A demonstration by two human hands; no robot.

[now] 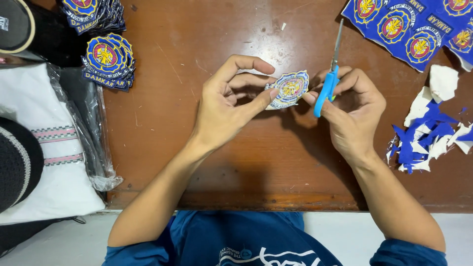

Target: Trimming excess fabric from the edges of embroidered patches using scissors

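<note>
patch (288, 88) pinched in left hand (221, 106) grip, scissors (329, 81) in right hand (354, 111)

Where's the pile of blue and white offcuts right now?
In the head view, the offcut pile lies on the wooden table at the far right, just beyond the right hand holding the blue-handled scissors, below the uncut sheet of patches.
</note>
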